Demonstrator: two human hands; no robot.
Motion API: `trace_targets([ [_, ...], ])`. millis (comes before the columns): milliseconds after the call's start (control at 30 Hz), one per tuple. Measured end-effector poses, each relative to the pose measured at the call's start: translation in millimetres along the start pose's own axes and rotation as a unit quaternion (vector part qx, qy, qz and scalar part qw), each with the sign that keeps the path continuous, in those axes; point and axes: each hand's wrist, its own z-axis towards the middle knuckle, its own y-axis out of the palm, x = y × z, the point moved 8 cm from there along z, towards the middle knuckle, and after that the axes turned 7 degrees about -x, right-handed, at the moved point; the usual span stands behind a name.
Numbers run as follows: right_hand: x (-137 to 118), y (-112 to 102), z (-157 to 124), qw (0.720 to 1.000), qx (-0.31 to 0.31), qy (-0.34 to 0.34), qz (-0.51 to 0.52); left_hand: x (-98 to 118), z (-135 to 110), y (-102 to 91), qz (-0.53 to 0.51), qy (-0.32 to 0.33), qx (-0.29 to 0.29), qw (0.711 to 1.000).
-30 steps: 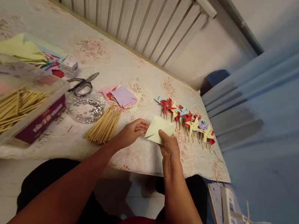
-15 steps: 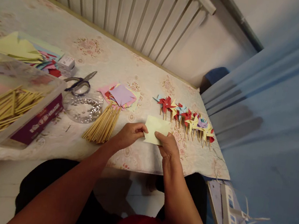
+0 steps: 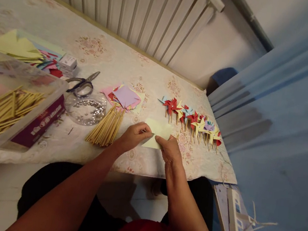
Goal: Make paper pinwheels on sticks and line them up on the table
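A pale yellow-green paper square [image 3: 156, 127] is held up between my hands over the near side of the table. My right hand [image 3: 170, 148] grips its right side, with the thumb lying across the front. At the left side, my left hand [image 3: 136, 134] pinches the paper between thumb and fingertips. A small dark mark shows by those fingertips; I cannot make out what it is. Left of the hands lie a bundle of thin wooden sticks [image 3: 108, 126] and a stack of coloured paper squares [image 3: 127, 97]. Finished paper pinwheels [image 3: 192, 119] stand in a row to the right.
A clear round dish of small metal pieces [image 3: 86, 111] sits beside scissors [image 3: 82, 84]. A plastic bin of sticks [image 3: 54, 95], coloured sheets [image 3: 13, 46] and a small white box [image 3: 68, 62] occupy the left. A power strip [image 3: 237, 218] lies beyond the table's right corner.
The paper square has shifted a little left with my right hand. My left fingertips have moved from its left edge to farther in over the paper.
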Motion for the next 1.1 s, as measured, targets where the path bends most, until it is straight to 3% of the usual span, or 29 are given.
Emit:
trace_targets([
  [167, 1.0, 1.8, 1.4, 1.000, 0.002, -0.002, -0.008, -15.9, 1.5, -0.2, -0.126, -0.040, 0.015, 0.991],
  [300, -4.2, 3.3, -0.6, 1.000, 0.012, -0.007, 0.006, -17.8, 2.3, -0.2, -0.157, -0.055, 0.024, 0.986],
  [867, 4.7, -3.8, 2.7, 0.998, 0.013, -0.001, -0.061, -14.2, 2.4, 2.6, -0.039, -0.032, -0.014, 0.999],
  [1100, 7.0, -1.4, 2.0, 0.999, 0.007, 0.007, -0.039, -12.8, 1.3, 3.0, -0.035, -0.067, -0.004, 0.997],
])
